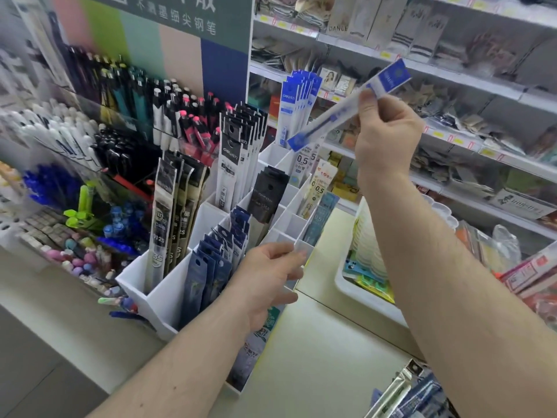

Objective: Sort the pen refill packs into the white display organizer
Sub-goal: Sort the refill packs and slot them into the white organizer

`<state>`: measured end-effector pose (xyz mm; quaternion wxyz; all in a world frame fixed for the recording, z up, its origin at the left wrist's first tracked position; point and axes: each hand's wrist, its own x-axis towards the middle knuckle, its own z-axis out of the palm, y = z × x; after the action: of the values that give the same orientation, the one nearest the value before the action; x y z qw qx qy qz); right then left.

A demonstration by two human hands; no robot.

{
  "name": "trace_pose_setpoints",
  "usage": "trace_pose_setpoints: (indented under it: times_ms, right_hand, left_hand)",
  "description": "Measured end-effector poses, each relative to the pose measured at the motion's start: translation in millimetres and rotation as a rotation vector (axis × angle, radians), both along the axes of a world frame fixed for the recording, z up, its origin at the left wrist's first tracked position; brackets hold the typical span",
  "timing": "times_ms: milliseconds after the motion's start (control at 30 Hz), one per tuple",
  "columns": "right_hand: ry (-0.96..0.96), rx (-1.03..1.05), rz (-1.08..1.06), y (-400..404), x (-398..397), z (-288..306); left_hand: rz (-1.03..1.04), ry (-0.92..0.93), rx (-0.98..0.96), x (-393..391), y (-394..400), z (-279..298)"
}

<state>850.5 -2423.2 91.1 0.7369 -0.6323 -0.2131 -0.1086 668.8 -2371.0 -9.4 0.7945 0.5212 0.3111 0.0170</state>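
Note:
The white display organizer (168, 294) stands on the counter, its slots filled with upright refill packs: black-and-grey ones (168, 206) at the left, dark blue ones (211, 267) in front, white ones with blue tops (297, 101) at the back. My right hand (385, 131) pinches a blue-and-white refill pack (337, 116) and holds it tilted above the organizer's back slots. My left hand (268, 282) rests on the organizer's right front edge, fingers loosely curled over a divider. What lies under its palm is hidden.
Pen racks (90, 131) crowd the left side. A white basket (361, 294) of goods sits on the cream counter to the right, with stocked shelves (452, 70) behind. Loose refill packs (410, 393) lie at the bottom right.

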Motion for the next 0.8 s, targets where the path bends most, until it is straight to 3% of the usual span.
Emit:
trace_pose_setpoints:
  times_ms: [500,600,800]
  right_hand:
    - [-0.530,-0.446,-0.137,40,7,-10]
    - [-0.508,-0.507,-0.120,42,11,-13]
    - [-0.249,-0.756,-0.039,51,20,-16]
  left_hand:
    - [-0.036,0.016,0.029,-7,-3,-3]
    - [-0.041,0.018,0.040,-8,-3,-2]
    - [-0.062,0.022,0.036,-11,-7,1]
